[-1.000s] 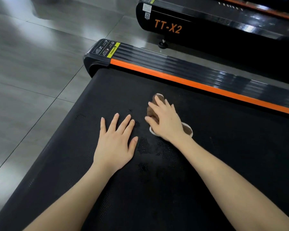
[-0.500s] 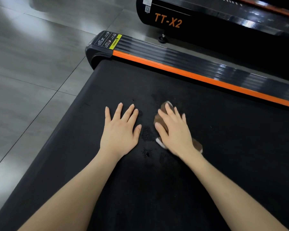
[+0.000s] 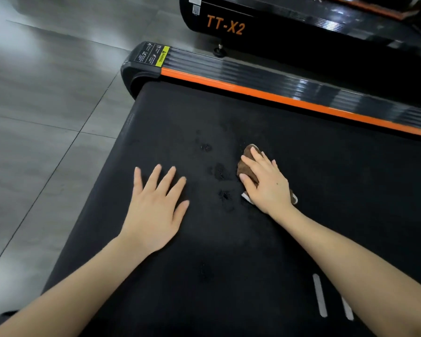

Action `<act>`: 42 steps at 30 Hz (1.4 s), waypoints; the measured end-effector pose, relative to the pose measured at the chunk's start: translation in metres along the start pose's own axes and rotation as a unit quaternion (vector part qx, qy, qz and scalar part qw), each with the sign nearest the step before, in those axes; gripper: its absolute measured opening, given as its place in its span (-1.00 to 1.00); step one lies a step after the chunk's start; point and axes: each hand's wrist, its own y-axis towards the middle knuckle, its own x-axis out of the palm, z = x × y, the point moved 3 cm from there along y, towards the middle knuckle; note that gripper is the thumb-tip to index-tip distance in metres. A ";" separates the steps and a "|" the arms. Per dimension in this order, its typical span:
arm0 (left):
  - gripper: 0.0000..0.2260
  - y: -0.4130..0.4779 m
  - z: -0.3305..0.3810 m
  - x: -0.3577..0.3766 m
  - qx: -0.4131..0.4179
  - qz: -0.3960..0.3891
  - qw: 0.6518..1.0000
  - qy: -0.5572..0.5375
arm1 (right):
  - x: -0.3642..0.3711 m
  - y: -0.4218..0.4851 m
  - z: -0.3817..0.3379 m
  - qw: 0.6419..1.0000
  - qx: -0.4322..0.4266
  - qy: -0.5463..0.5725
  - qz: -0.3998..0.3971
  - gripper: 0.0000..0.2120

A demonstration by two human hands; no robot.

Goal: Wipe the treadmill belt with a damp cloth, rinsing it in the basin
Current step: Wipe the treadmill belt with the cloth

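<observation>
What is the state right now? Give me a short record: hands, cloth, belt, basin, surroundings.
left hand: flat on the belt, fingers spread, holding nothing
right hand: fingers flat, pressing on the cloth
cloth: brown, bunched under the right hand, on the belt
belt: black, with wet spots between the hands
basin: not in view
surroundings: orange-edged side rail; second treadmill marked TT-X2 beyond it

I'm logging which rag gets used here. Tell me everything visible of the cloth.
The cloth is brown with a pale edge, soft-looking and bunched, lying on the treadmill belt. The right hand presses flat on it, covering most of it; parts show ahead of the hand and beside the wrist. Dark wet-looking spots lie left of it.
</observation>
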 end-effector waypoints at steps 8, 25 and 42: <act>-0.46 -0.051 -0.022 0.009 -0.008 -0.032 0.999 -0.006 | 0.002 -0.005 -0.020 0.994 0.109 0.000 -0.020 -0.60; -0.47 -0.049 -0.024 0.008 -0.026 -0.026 0.999 -0.015 | 0.013 -0.055 -0.072 0.992 0.124 0.020 -0.007 -0.61; -0.48 -0.049 -0.024 0.008 -0.028 -0.025 0.999 -0.022 | -0.011 -0.155 -0.069 0.999 0.027 0.034 -0.026 -0.59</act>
